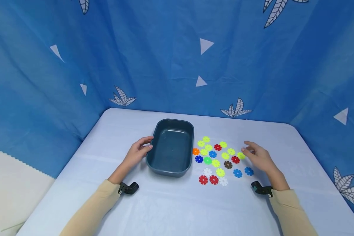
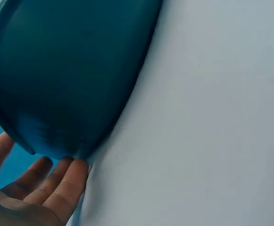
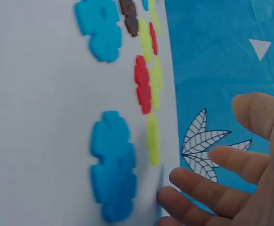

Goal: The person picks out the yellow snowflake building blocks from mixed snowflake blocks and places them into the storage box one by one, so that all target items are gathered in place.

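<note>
Blue curtains (image 1: 171, 62) printed with pale triangles and leaf sprays hung behind and beside a white-covered table (image 1: 171, 209). Over its right part, the right hand (image 1: 259, 159) held nothing: thumb and fingers stood apart, with a gap between their tips. Just below the thumb tip, a little to its left, lay one yellow disc (image 1: 241, 155), flat and notched around its edge; being round, it had no long axis to match. In the right wrist view those fingers were clear of it. A red disc (image 1: 235, 159) lay just left of the yellow one, and two blue discs, one of them the outer blue disc (image 1: 249, 171), lay nearer the person. Farther left spread the other discs, yellow, red, blue, green, brown and white, all between that hand and the tub, with an orange disc (image 1: 196, 151) just beside the tub's right wall. So the right hand was the nearer one to the discs, and the dark tub (image 1: 171, 152) lay well to its left, upright, its long axis running away from the person. At the tub's far side from the discs, the left hand (image 1: 138, 150) touched the outer wall with loosely spread fingertips, not wrapped round the rim. Beige sleeves (image 1: 89, 209) covered both forearms, and a small black camera (image 1: 130, 187) sat at each wrist.
</note>
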Available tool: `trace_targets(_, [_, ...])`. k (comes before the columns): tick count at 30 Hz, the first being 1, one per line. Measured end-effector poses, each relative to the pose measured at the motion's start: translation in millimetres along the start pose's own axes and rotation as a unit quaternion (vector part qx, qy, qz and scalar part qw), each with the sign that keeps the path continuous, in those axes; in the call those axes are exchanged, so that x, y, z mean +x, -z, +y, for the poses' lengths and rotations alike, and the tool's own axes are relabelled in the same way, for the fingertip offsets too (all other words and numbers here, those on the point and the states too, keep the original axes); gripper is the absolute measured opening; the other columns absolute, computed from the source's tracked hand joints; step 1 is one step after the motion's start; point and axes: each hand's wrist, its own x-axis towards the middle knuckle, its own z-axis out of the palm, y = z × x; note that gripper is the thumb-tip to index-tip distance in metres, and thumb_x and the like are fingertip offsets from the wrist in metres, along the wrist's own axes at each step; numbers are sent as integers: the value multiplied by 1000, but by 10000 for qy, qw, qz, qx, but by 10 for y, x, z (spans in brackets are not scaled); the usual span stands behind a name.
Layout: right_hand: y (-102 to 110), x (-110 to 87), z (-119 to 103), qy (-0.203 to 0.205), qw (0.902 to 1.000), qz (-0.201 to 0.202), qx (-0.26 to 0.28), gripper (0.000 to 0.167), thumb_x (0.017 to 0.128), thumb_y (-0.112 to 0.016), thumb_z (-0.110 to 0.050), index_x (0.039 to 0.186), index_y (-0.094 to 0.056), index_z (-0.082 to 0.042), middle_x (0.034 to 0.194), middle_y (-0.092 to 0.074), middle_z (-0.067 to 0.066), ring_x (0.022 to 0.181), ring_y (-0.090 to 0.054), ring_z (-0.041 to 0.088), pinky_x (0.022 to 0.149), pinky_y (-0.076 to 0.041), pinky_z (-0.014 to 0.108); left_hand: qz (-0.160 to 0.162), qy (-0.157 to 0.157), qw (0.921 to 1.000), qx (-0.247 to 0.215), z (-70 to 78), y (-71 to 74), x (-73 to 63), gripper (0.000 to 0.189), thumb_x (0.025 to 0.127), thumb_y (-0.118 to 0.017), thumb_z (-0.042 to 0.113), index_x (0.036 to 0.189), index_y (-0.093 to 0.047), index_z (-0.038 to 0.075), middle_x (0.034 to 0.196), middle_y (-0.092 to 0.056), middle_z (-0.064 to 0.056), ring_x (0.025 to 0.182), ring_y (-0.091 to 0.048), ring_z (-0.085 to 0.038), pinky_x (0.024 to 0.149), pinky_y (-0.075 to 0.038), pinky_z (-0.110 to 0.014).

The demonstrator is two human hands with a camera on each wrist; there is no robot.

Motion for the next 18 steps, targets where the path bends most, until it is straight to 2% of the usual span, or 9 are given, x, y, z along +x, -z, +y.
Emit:
trace_targets(9, [-114,30,63,217,9996,175,51,52,102,-57,-25,146,-49,2,128,-62,30,112,-60,43,90,-56,54,270,115,9989,-370,-141,-43,-14,46,106,-55,21,150,-49,12,151,-51,-20,131,-56,-35,99,-56,-38])
trace_targets(13, [-113,29,97,228,9996,174,48,51,99,-62,-20,144,-52,2,123,-63,28,107,-60,41,87,-56,51,305,83,9985,-443,-169,-54,-7,45,106,-55,20,150,-50,12,151,-51,-18,131,-55,-32,94,-55,-29])
trace_targets(18, [-138,30,130,220,9996,189,-31,46,95,-68,-17,136,-60,2,117,-64,25,99,-57,34,81,-55,40,336,64,9984,-446,-186,-69,2,44,106,-54,20,149,-51,13,151,-51,-19,132,-54,-32,89,-54,-24])
